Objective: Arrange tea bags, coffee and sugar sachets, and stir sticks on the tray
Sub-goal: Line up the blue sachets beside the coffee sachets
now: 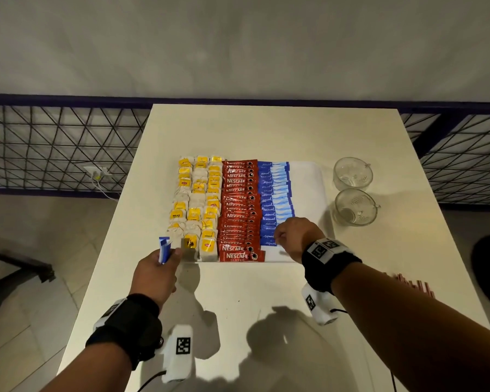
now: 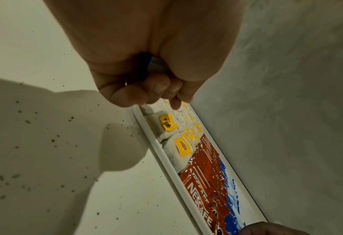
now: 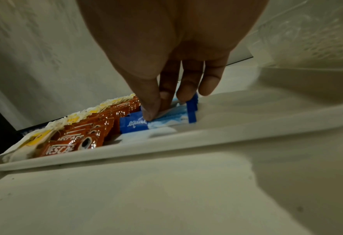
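Off the table's left edge, a wall socket with a plugged-in cable sits low behind a dark wire grille. On the white table, the left hand hovers just short of the tray's near left corner, its fingers curled round a small bundle of blue sugar sachets that stand upright out of the fist.

The white tray lies across the middle of the table. Its left part is filled with three columns of tea bags with yellow tags, running from far edge to near edge. Next to them, touching, comes a column of red Nescafe coffee sachets, overlapped like shingles, the nearest one lying at the tray's near rim. Right of these runs a column of blue Equal sugar sachets, likewise overlapped. The right part of the tray floor is bare.

The right hand is down at the near end of the blue column. In the right wrist view its thumb and fingers pinch the nearest blue sachet, which is tilted up on its long edge just beside the coffee column, near the tray's near rim.

Beyond the tray's right edge stand two clear glass cups, one behind the other, towards the table's right edge. Nearer the near right corner, red-and-white stir sticks lie on the table, partly hidden by the right forearm.
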